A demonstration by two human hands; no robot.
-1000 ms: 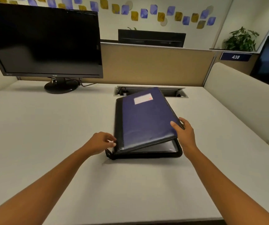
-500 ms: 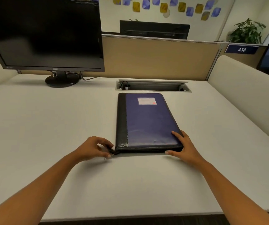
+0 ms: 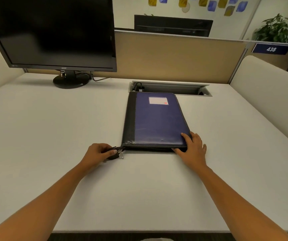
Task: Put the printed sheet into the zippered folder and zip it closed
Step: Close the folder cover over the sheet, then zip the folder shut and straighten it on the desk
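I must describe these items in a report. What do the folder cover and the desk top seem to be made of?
Folder: likely leather or imitation leather, blue panel with a black spine strip; soft sheen, creases and a stitched edge suggest it. Desk: probably laminate, matte off-white; smooth, even, no grain or glare.

Both forearms are bare to the frame's edge, no sleeves showing; the left hand (image 3: 99, 153) and right hand (image 3: 192, 149) are bare too.
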